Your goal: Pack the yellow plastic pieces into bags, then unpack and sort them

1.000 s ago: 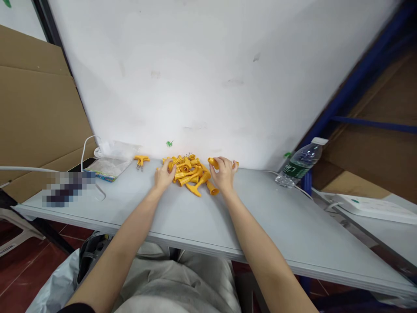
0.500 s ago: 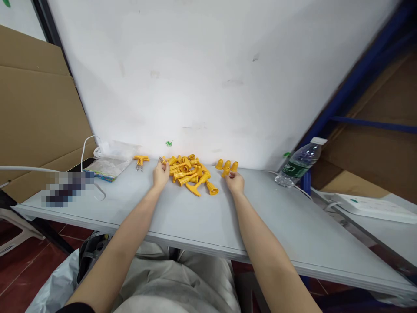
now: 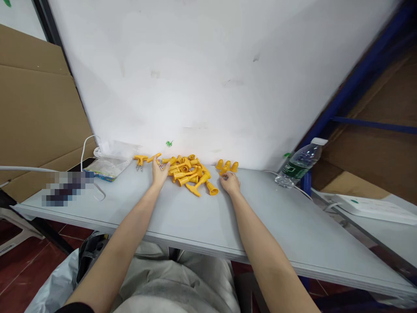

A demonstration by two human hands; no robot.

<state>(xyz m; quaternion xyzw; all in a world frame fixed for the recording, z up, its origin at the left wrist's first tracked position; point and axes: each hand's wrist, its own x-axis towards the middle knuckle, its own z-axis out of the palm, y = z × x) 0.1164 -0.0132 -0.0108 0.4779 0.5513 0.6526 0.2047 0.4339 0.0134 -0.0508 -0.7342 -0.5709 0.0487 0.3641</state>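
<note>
My left hand (image 3: 160, 174) has its thumb and fingers spread at the left side of a pile of yellow ribbed plastic pieces (image 3: 187, 174). Just beyond its fingertips lies a yellow T-handled corkscrew (image 3: 154, 158), its metal spiral partly behind the hand. Another pair of T-handled corkscrews (image 3: 140, 159) sits further left, spirals toward me. On the right, my right hand (image 3: 231, 183) has loosely bent, parted fingers at the nearest of several yellow caps (image 3: 234, 166) standing upright in a group. That nearest cap is mostly hidden by the fingers.
A water bottle (image 3: 299, 163) leans at the right end of the table (image 3: 195, 217), by a blue frame. Clear plastic bags (image 3: 114, 163) and white cables lie to the left. A white wall (image 3: 208, 87) rises behind. A white power strip (image 3: 374, 206) rests at far right.
My left hand has opened and let go of the corkscrew, which now lies beside the other T-handles. My right hand has shifted slightly left and its grip on the cap has loosened.
</note>
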